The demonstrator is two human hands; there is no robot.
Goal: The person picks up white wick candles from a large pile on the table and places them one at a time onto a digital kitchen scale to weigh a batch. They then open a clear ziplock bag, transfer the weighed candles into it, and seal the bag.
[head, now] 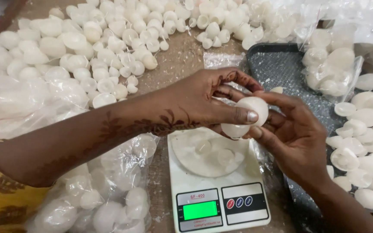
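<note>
Right up front sits a small white digital kitchen scale (218,190) with a lit green screen, only a few little white shells (214,152) on its round pan so far. Both hands hover just above it: left hand (203,101) and right hand (292,133) are pinched together around one smooth white dome-shaped shell (248,114). Loads left, I'd say: loose white shells (104,51) heaped toward the table's far edge, clear plastic bags (104,194) stuffed with more, and a dark tray (277,64) at the right side holding another batch.

shells (250,113): smooth, matt white | bags (109,194): clear glossy plastic | scale (221,203): white plastic | tray (277,69): dark, textured
</note>
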